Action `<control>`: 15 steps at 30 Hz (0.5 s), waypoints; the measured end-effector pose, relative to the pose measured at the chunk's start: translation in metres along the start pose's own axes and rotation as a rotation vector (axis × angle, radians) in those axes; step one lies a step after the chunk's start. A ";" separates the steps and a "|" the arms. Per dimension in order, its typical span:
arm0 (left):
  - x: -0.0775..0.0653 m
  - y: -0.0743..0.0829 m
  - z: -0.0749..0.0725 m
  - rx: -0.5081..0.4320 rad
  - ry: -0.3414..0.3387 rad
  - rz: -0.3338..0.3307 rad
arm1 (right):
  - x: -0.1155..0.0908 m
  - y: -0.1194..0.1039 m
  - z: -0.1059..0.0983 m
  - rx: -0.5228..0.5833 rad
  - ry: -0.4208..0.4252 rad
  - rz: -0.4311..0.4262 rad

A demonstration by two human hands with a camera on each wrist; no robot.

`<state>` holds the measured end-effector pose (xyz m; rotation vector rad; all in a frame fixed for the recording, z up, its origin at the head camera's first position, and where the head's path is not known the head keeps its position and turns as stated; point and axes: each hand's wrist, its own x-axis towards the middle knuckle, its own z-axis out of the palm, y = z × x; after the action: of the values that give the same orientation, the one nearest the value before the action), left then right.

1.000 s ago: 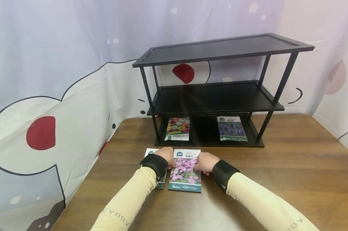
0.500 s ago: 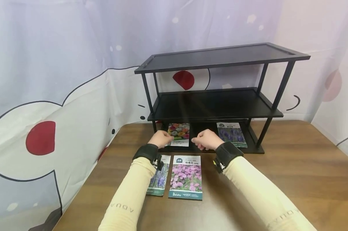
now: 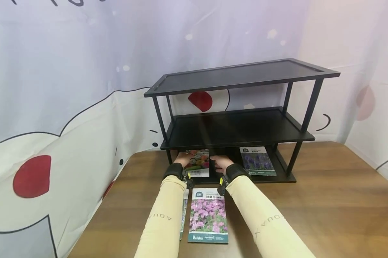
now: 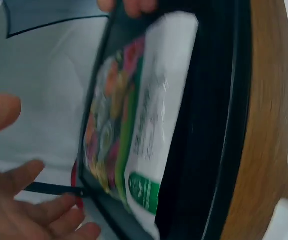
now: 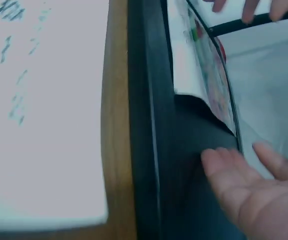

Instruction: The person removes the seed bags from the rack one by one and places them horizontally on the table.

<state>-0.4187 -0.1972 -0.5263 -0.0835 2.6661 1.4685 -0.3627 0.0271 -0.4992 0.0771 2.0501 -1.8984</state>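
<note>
Btm shelf (image 3: 282, 176) has the multicolour-flower seed pkt (image 3: 198, 169), not yet gripped: L hand (image 3: 183, 159) & R hand (image 3: 221, 163) flank it, fingers loosely extended, holding nothing. Purple-flower pkt (image 3: 257, 163) also shelved; pink-flower pkt (image 3: 208, 215) + part-hidden pkt (image 3: 183, 212) on table (image 3: 329, 204).

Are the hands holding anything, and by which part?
Nothing is held: the left hand and right hand flank the multicoloured flower packet without gripping it.

I see pale cloth (image 3: 84, 89) with red patches (image 3: 32, 176) hanging far, left and right around the brown wood-grain table (image 3: 335, 193).
</note>
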 end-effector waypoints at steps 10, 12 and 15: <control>-0.017 0.001 -0.002 0.003 -0.057 -0.116 | -0.091 -0.072 0.033 -0.006 0.047 0.069; -0.010 -0.001 0.003 0.057 -0.075 -0.165 | -0.095 -0.074 0.032 0.010 0.029 0.068; 0.005 -0.009 0.012 0.138 -0.089 -0.205 | -0.095 -0.070 0.028 0.033 0.014 0.068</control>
<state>-0.4216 -0.1919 -0.5412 -0.2657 2.5893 1.1965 -0.2861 0.0104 -0.4058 0.1669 1.9993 -1.8962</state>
